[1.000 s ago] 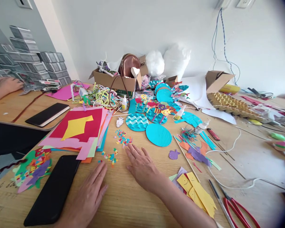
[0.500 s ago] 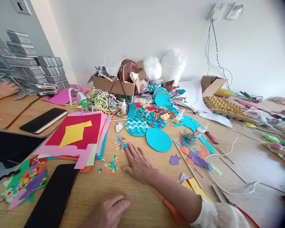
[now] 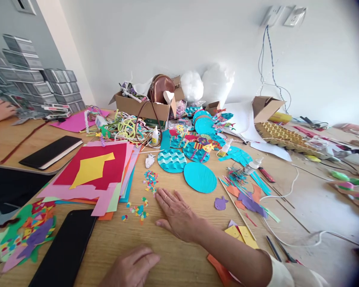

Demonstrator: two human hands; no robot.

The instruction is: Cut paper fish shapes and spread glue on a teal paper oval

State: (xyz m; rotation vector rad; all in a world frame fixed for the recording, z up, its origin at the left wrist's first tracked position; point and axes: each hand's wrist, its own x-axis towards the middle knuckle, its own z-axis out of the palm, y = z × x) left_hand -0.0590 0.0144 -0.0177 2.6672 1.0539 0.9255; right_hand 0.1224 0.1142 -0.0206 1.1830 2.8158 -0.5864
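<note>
Showing at the near edge: left hand, fingers bent and close together; cannot tell whether it grasps anything. Black phone on the counter to its left. Right hand farther out, palm down, fingers extended, released. Paper dots spread to the left of the right hand; paper scraps heaped just beyond its fingertips. Stack of coloured paper left of both. Farther: plain blue oval, then wavy-striped oval; at the wall, cardboard box
</note>
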